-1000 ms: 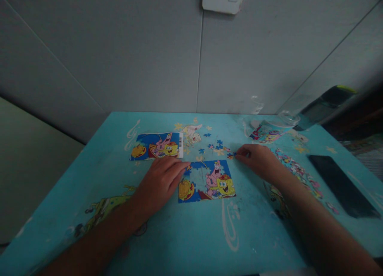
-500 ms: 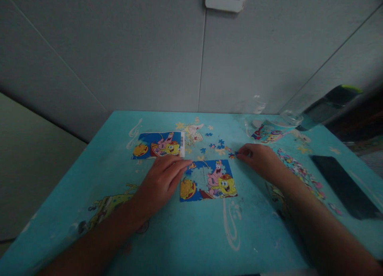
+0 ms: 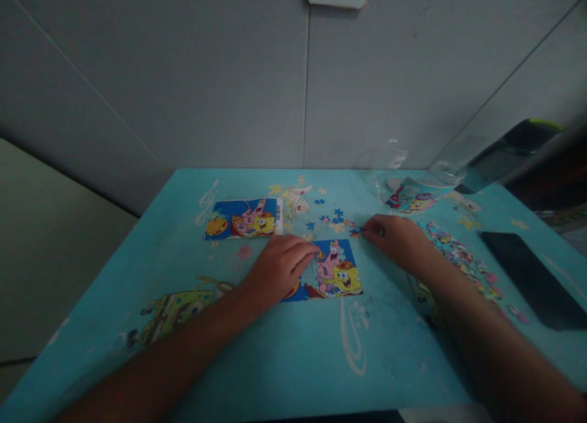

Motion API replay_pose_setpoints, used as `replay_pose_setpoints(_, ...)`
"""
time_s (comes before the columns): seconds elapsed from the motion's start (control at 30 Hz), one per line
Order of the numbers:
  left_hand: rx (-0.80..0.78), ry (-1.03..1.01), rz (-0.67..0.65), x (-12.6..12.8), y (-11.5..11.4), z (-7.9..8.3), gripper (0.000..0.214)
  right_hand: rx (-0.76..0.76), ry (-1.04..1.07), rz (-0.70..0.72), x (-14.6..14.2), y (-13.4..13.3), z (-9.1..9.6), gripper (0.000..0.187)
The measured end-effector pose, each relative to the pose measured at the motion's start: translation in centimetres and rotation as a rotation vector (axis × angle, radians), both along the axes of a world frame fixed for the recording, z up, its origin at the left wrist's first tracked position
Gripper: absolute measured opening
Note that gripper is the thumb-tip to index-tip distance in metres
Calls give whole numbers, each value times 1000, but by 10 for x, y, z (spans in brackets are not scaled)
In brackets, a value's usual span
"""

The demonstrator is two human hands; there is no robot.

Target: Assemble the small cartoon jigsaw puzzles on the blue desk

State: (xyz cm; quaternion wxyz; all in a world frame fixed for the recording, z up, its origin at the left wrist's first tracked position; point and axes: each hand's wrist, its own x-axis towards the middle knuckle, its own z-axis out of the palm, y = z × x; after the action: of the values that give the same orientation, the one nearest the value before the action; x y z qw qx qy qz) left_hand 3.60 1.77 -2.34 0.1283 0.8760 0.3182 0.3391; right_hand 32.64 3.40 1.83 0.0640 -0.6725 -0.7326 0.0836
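My left hand (image 3: 283, 267) reaches over the partly assembled jigsaw puzzle (image 3: 346, 282) and covers its left side. Its fingers pinch a small puzzle piece (image 3: 320, 255) with yellow and brown on it, held over the puzzle's upper middle. To the right, my right hand (image 3: 397, 236) has thumb and forefinger closed on a blue puzzle piece (image 3: 362, 229), mostly hidden by the fingertips. Just beside those fingers lie loose puzzle pieces (image 3: 338, 213), several of them blue. A reference picture card (image 3: 247, 218) showing the same cartoon scene lies behind my left hand.
A pile of small colourful pieces (image 3: 458, 252) lies beside my right forearm. Farther right is a dark flat slab (image 3: 532, 279). A clear container with a cartoon print (image 3: 419, 194) stands at the back right, near a dark bottle-like object (image 3: 513, 151). A grey wall (image 3: 229, 87) borders the table.
My left hand has moved right with its puzzle piece, from the puzzle's upper left to its upper middle. My right hand has stayed almost in place. The camera view has shifted slightly.
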Motion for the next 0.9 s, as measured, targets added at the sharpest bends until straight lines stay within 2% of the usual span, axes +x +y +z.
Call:
replay_pose_setpoints(0.23,-8,94,17,2,2,0,13,5,-2,6,-1,0,-1,18)
replay_pose_setpoints(0.9,-9,145,18,3,3,-1,14,10,-15,2,-3,-2,-1,18)
